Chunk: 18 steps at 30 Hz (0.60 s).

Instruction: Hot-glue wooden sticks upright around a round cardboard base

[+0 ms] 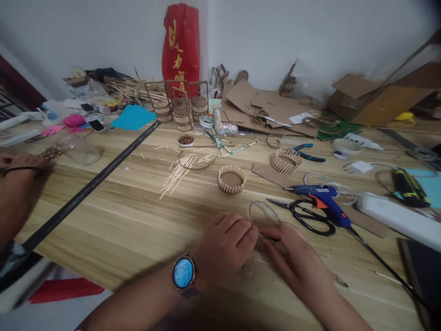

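Observation:
My left hand [229, 241], with a watch [183, 272] on its wrist, is closed with its fingertips on one end of a thin greyish strip [264, 205]. The strip curls up into a loop, and faint marks run along it. On its other side my right hand [296, 257] pinches the strip between thumb and fingers. The hands almost meet near the table's front. Beyond them stands a small round basket frame [232, 179] of upright sticks on a brown base. Scissors [312, 218] with black handles lie to the right of the loop.
A blue glue gun [324, 197] rests beside the scissors, its cord running to the front right. Loose sticks [179, 172], a second stick ring [286, 161], pliers [310, 152] and a power strip [396, 218] lie around. Another person's arm [20, 184] is at far left.

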Each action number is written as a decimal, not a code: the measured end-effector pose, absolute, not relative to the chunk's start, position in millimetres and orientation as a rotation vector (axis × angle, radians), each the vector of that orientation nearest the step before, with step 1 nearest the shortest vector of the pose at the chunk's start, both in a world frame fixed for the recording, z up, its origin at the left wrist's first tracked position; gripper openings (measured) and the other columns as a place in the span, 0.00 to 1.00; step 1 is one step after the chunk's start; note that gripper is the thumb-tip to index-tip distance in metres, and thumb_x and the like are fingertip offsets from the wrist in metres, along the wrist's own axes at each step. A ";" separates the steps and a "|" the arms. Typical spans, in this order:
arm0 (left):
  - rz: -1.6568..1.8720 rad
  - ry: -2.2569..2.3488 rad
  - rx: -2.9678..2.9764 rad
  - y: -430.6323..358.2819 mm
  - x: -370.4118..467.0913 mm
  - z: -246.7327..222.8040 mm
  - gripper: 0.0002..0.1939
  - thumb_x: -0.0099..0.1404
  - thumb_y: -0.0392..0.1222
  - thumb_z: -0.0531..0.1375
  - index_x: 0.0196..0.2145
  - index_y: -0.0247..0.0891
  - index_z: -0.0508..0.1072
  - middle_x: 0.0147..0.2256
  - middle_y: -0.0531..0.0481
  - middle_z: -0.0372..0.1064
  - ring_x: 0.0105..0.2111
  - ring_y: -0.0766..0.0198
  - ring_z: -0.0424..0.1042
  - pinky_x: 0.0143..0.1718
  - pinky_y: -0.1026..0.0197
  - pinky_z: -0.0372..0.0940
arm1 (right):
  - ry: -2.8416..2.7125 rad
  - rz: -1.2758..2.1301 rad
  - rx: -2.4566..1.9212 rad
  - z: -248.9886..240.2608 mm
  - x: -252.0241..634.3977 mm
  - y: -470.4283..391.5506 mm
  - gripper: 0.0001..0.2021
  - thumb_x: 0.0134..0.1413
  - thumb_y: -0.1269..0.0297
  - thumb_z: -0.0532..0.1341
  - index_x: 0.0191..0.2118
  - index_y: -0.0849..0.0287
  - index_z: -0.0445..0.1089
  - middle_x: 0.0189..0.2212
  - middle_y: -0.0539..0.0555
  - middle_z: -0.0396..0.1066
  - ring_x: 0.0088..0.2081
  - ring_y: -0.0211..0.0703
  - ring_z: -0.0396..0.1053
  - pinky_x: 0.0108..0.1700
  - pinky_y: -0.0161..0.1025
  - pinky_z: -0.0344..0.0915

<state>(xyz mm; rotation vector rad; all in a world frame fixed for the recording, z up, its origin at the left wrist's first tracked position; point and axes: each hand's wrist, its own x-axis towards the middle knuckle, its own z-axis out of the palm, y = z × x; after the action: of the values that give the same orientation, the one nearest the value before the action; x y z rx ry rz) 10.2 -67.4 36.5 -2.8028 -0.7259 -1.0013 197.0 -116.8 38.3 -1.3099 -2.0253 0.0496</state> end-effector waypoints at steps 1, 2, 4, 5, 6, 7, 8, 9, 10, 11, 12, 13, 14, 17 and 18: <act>-1.001 -0.748 -2.820 -67.6 10.3 36.5 0.10 0.72 0.34 0.51 0.38 0.35 0.71 0.34 0.48 0.72 0.37 0.61 0.69 0.41 0.56 0.66 | -2.026 0.031 -1.303 38.3 196.9 -117.0 0.03 0.62 0.67 0.56 0.38 0.54 0.67 0.26 0.49 0.71 0.29 0.42 0.71 0.36 0.40 0.68; -1.007 -0.781 -2.839 -67.8 10.5 36.7 0.10 0.72 0.34 0.51 0.37 0.36 0.71 0.34 0.49 0.72 0.37 0.61 0.69 0.41 0.56 0.66 | -2.029 0.012 -1.298 38.2 197.0 -117.2 0.04 0.62 0.67 0.56 0.39 0.54 0.67 0.26 0.49 0.71 0.29 0.42 0.71 0.36 0.40 0.68; -1.069 -0.874 -2.873 -67.7 11.1 37.0 0.10 0.72 0.35 0.52 0.35 0.37 0.71 0.33 0.49 0.72 0.35 0.61 0.69 0.39 0.57 0.66 | -2.037 -0.032 -1.294 37.8 197.7 -117.4 0.04 0.63 0.66 0.55 0.40 0.53 0.67 0.27 0.49 0.72 0.30 0.43 0.72 0.36 0.41 0.68; -1.118 -0.922 -2.886 -67.5 11.3 37.2 0.09 0.72 0.36 0.52 0.36 0.37 0.71 0.33 0.49 0.72 0.35 0.61 0.70 0.39 0.57 0.66 | -2.040 -0.055 -1.288 37.4 198.2 -117.5 0.04 0.63 0.66 0.55 0.40 0.53 0.67 0.28 0.50 0.72 0.31 0.43 0.72 0.36 0.41 0.68; -1.172 -0.965 -2.890 -67.1 11.5 37.2 0.08 0.72 0.38 0.53 0.37 0.37 0.71 0.34 0.49 0.73 0.36 0.61 0.70 0.39 0.57 0.66 | -2.041 -0.071 -1.281 37.0 198.7 -117.7 0.04 0.64 0.66 0.55 0.41 0.53 0.66 0.28 0.50 0.73 0.31 0.43 0.72 0.36 0.42 0.68; -1.218 -0.994 -2.886 -66.8 11.7 37.1 0.08 0.72 0.39 0.53 0.39 0.37 0.71 0.35 0.49 0.73 0.36 0.61 0.70 0.39 0.57 0.66 | -2.040 -0.079 -1.277 36.6 199.1 -117.8 0.04 0.63 0.66 0.55 0.41 0.53 0.66 0.28 0.50 0.73 0.31 0.43 0.72 0.37 0.42 0.68; -1.248 -1.006 -2.877 -66.5 11.7 36.8 0.08 0.73 0.40 0.53 0.41 0.36 0.71 0.36 0.48 0.74 0.37 0.61 0.71 0.39 0.57 0.67 | -2.035 -0.079 -1.280 36.2 199.3 -118.1 0.04 0.63 0.67 0.55 0.42 0.53 0.66 0.29 0.50 0.74 0.32 0.43 0.73 0.37 0.42 0.68; -1.258 -0.997 -2.871 -66.4 11.8 36.4 0.09 0.73 0.40 0.53 0.43 0.36 0.71 0.37 0.48 0.74 0.38 0.61 0.71 0.40 0.56 0.67 | -2.026 -0.071 -1.289 35.7 199.2 -118.4 0.05 0.63 0.67 0.56 0.42 0.53 0.66 0.29 0.50 0.74 0.32 0.43 0.73 0.37 0.41 0.68; -1.259 -0.981 -2.865 -66.5 11.8 35.8 0.10 0.73 0.39 0.52 0.45 0.35 0.71 0.38 0.47 0.75 0.38 0.61 0.71 0.41 0.56 0.68 | -2.011 -0.063 -1.300 35.1 198.9 -118.7 0.05 0.63 0.67 0.56 0.42 0.53 0.67 0.29 0.50 0.74 0.32 0.43 0.73 0.37 0.41 0.69; -1.261 -0.965 -2.864 -66.8 11.8 35.3 0.10 0.73 0.39 0.52 0.46 0.35 0.71 0.38 0.47 0.75 0.38 0.60 0.72 0.42 0.56 0.68 | -1.995 -0.053 -1.315 34.5 198.4 -119.1 0.04 0.62 0.67 0.56 0.41 0.53 0.67 0.29 0.50 0.75 0.32 0.44 0.74 0.37 0.42 0.69; -1.269 -0.950 -2.866 -67.2 11.9 34.7 0.10 0.73 0.38 0.52 0.47 0.34 0.70 0.38 0.46 0.75 0.39 0.60 0.72 0.42 0.56 0.68 | -1.980 -0.045 -1.327 33.9 197.8 -119.5 0.04 0.62 0.66 0.57 0.41 0.53 0.67 0.29 0.51 0.75 0.32 0.45 0.74 0.37 0.42 0.69; -1.278 -0.943 -2.871 -67.7 11.9 34.2 0.11 0.72 0.37 0.52 0.48 0.33 0.70 0.39 0.46 0.75 0.39 0.60 0.72 0.43 0.56 0.68 | -1.969 -0.042 -1.330 33.2 197.0 -119.8 0.04 0.62 0.65 0.57 0.41 0.52 0.67 0.28 0.51 0.75 0.32 0.45 0.74 0.37 0.43 0.70; -1.290 -0.946 -2.874 -68.3 12.0 33.7 0.11 0.72 0.37 0.52 0.48 0.33 0.70 0.38 0.46 0.75 0.39 0.60 0.72 0.43 0.56 0.69 | -1.963 -0.041 -1.325 32.6 196.3 -120.1 0.03 0.62 0.64 0.57 0.40 0.52 0.67 0.28 0.51 0.75 0.31 0.45 0.74 0.37 0.43 0.70; -1.313 -0.975 -2.888 -69.7 12.3 32.9 0.11 0.72 0.36 0.52 0.47 0.34 0.71 0.38 0.46 0.75 0.38 0.60 0.72 0.42 0.56 0.69 | -1.968 -0.042 -1.300 31.3 194.8 -120.6 0.04 0.61 0.66 0.57 0.41 0.52 0.67 0.29 0.50 0.76 0.31 0.45 0.75 0.38 0.43 0.70; -1.319 -0.984 -2.894 -70.1 12.4 32.8 0.11 0.72 0.36 0.52 0.47 0.34 0.71 0.37 0.46 0.75 0.38 0.60 0.72 0.42 0.56 0.69 | -1.968 -0.042 -1.294 31.1 194.6 -120.6 0.04 0.61 0.66 0.57 0.41 0.51 0.67 0.29 0.50 0.76 0.31 0.45 0.75 0.39 0.44 0.70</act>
<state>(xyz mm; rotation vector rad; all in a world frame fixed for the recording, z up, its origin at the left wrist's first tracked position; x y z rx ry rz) 12.4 -70.1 32.8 -2.8938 -0.9845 -1.3186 194.6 -120.6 31.1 -1.2937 -1.9681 -0.0417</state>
